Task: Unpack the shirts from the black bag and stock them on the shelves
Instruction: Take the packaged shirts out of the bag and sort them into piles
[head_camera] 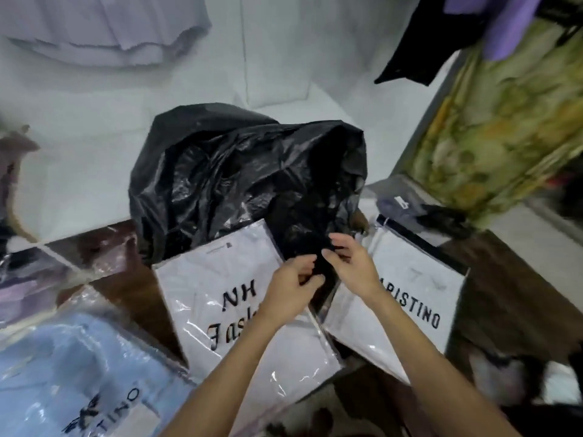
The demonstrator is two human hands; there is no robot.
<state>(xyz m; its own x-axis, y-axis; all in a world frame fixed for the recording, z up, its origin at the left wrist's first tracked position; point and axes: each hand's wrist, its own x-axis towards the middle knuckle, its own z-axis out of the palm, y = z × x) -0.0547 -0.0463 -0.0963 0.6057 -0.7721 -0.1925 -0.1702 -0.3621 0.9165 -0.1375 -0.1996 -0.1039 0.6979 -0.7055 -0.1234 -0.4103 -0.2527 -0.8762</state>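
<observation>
The black bag [239, 178] sits in the middle of the floor [94, 171], puffed up and crinkly, with its mouth turned toward the person. It looks thin, soft and shiny, so it will likely fold and slip when pulled, and it may tear if it is tugged hard. The best place to take hold looks like the loose edge at the mouth, where both hands are now. The left hand [291, 283] is curled and pinches a bit of the black plastic at that edge. The right hand [348, 263] is just beside it, with bent fingers touching the same dark plastic; it seems to pinch it too, but the dark blur makes that hard to be sure of. Both arms reach forward from the bottom of the view and the hands nearly meet over the bag's mouth. Packed shirts already lie out around the bag. A white shirt pack [233, 313] with black letters lies flat under the left arm, touching the bag. Another white shirt pack [410, 298] lies to the right, under the right arm. A light blue shirt pack [72, 370] lies at the lower left. These packs look flat, light and slippery in their clear wrap, so holding one by its two sides should work well. No shelves can be seen here, so stocking is not yet done
</observation>
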